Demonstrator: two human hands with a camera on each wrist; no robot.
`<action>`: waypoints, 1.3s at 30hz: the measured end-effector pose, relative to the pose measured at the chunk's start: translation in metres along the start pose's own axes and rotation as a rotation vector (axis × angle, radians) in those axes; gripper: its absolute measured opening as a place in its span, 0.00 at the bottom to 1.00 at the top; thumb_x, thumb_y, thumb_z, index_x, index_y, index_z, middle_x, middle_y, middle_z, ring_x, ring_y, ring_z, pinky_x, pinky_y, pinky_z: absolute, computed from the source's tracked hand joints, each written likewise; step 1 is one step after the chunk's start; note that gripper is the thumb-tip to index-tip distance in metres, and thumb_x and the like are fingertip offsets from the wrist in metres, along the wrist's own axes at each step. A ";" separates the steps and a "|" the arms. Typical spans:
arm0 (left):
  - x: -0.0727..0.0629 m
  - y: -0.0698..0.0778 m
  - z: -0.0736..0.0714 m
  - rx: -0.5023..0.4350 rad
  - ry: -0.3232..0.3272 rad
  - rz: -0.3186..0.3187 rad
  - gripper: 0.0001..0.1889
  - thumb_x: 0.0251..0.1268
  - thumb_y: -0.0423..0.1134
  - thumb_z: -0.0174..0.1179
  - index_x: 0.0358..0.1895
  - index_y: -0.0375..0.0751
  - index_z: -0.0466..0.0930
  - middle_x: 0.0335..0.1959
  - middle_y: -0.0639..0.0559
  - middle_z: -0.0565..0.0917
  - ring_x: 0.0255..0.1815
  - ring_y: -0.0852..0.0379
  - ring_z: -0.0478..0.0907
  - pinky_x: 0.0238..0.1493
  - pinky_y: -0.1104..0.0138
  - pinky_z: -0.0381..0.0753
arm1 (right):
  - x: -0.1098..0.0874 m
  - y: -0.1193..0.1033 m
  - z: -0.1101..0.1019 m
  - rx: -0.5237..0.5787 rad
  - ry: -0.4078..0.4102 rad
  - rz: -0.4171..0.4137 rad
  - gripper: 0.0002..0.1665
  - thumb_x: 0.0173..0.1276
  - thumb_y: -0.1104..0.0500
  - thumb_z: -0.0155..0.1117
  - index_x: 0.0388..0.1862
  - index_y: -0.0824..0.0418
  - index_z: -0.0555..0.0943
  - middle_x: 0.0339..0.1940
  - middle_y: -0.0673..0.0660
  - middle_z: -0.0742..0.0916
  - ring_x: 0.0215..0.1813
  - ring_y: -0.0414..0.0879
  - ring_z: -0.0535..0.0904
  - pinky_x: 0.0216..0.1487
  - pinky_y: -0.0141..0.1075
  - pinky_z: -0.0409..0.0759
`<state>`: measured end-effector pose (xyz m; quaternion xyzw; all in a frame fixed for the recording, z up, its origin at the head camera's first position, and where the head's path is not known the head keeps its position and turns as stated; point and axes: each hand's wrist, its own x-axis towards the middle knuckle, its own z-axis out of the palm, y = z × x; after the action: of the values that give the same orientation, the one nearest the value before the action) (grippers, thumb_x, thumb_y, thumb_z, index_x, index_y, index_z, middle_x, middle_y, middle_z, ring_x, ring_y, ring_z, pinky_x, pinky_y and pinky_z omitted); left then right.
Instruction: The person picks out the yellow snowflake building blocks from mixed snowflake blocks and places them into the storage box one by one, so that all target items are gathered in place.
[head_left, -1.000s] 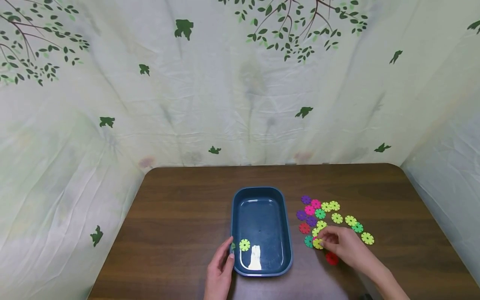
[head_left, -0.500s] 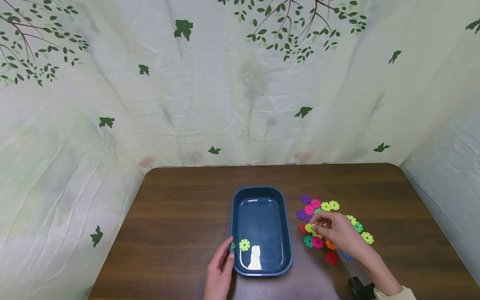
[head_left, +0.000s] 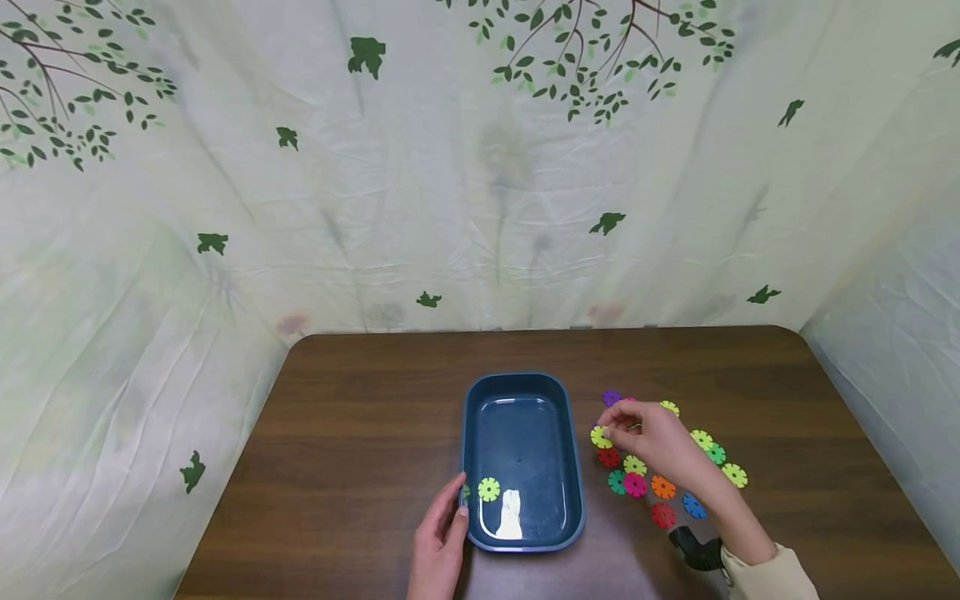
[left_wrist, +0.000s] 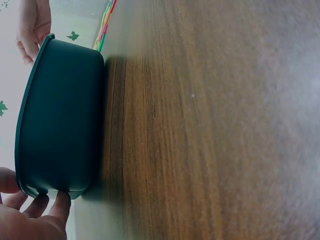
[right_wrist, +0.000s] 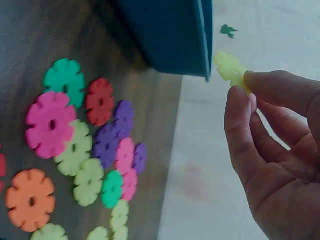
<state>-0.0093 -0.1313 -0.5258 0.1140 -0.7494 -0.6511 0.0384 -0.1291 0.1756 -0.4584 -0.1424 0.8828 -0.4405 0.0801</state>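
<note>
In the head view, my right hand (head_left: 658,442) pinches a yellow flower-shaped plastic disc (head_left: 601,437) between thumb and fingertip, raised over the left side of the disc pile. The right wrist view shows this disc (right_wrist: 229,69) up close, with a round hole and notched edge. My left hand (head_left: 438,542) holds the left side of a deep blue tray (head_left: 525,450), near its front corner. Seen from the left wrist, the fingers (left_wrist: 61,205) lie against the tray's outer wall. Inside the tray, near the left wall, lies one yellow disc (head_left: 489,489).
Right of the tray, loose discs lie spread on the brown table (head_left: 360,433), among them an orange disc (head_left: 663,487), a blue disc (head_left: 693,505) and a red disc (head_left: 663,515). A black wrist device (head_left: 696,550) sits at the right wrist. A leaf-print curtain (head_left: 480,167) hangs behind.
My right hand has lifted a yellow disc from the front of the pile and carried it away from me and to the left. The left hand and tray have stayed put.
</note>
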 end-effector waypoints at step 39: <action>0.000 0.001 0.002 0.007 0.020 -0.020 0.23 0.69 0.24 0.53 0.66 0.43 0.75 0.66 0.47 0.74 0.69 0.52 0.67 0.60 0.78 0.64 | 0.053 -0.067 0.042 0.084 -0.098 0.027 0.05 0.64 0.66 0.66 0.37 0.60 0.86 0.31 0.50 0.85 0.32 0.46 0.78 0.34 0.35 0.82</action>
<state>-0.0100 -0.1294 -0.5247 0.1283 -0.7501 -0.6476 0.0387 -0.1561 0.0887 -0.4311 -0.1484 0.8603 -0.4686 0.1353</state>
